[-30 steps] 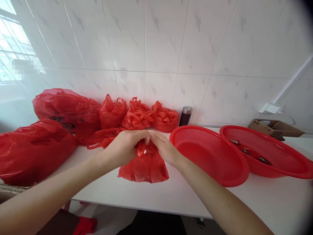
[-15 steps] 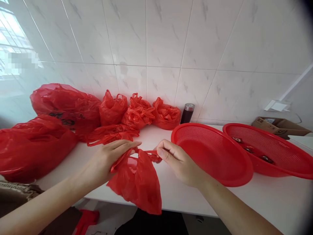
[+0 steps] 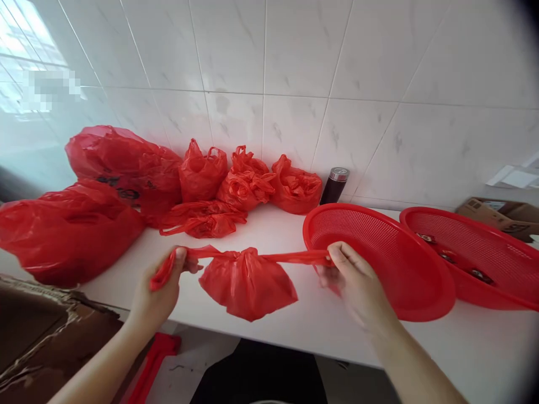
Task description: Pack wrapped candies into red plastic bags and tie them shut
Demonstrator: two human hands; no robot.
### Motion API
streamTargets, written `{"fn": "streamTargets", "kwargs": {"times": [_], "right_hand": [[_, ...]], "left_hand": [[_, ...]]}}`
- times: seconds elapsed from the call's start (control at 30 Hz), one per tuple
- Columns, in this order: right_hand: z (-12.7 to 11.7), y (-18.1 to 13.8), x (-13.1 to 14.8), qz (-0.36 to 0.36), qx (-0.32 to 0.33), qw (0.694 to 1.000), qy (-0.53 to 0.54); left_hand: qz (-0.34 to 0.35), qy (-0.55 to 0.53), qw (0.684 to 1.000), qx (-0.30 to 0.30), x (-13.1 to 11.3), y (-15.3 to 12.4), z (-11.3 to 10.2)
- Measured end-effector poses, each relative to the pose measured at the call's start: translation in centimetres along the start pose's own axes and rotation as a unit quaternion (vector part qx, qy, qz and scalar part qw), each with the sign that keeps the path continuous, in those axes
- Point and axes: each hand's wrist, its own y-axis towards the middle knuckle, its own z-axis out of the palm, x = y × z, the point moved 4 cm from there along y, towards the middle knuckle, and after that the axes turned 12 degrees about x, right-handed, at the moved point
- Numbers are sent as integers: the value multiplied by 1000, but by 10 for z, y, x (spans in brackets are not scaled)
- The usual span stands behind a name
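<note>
A small red plastic bag (image 3: 249,286) hangs over the white table (image 3: 202,325) near its front edge, its two handles pulled out sideways and gathered at the middle. My left hand (image 3: 162,283) is closed around one handle, the thumb on top. The other handle is pinched between thumb and fingers of my right hand (image 3: 353,278), in front of a red plastic basket (image 3: 379,280). What the bag contains cannot be seen. Just behind it lies a flattened red bag (image 3: 208,219) on the table.
Filled red bags (image 3: 248,182) line the tiled wall, with larger ones (image 3: 76,230) at left. A dark thermos (image 3: 334,186) stands behind the basket. A second red basket (image 3: 497,252) holds several small packets. Cardboard boxes are at lower left (image 3: 50,331) and far right (image 3: 505,213).
My hands have moved apart, stretching the bag's handles out to both sides. The bag is now bunched at its top and more compact. The view has shifted slightly.
</note>
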Motion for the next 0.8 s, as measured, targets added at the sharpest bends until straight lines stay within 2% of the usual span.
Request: {"fn": "streamTargets", "kwargs": {"times": [0.07, 0.13, 0.27, 0.4, 0.5, 0.63, 0.8], "right_hand": [[19, 8, -12, -36, -63, 996, 45], [41, 15, -30, -73, -102, 992, 7], [72, 32, -72, -116, -126, 964, -203], [84, 60, -96, -108, -111, 921, -358], [91, 81, -100, -61, -60, 905, -416], [98, 90, -105, -16, -9, 910, -414], [84, 86, -119, -43, -30, 918, -394]], "left_hand": [[-16, -122, 991, -44, 6, 4, 24], [-17, -182, 982, -48, 13, 7, 49], [-2, -123, 991, -47, 30, 2, 81], [50, 12, 995, -83, 44, 1, 89], [43, 65, 993, -85, 51, 8, 93], [1, 118, 992, -38, 59, 17, 98], [-44, 140, 989, 25, 74, 19, 93]]}}
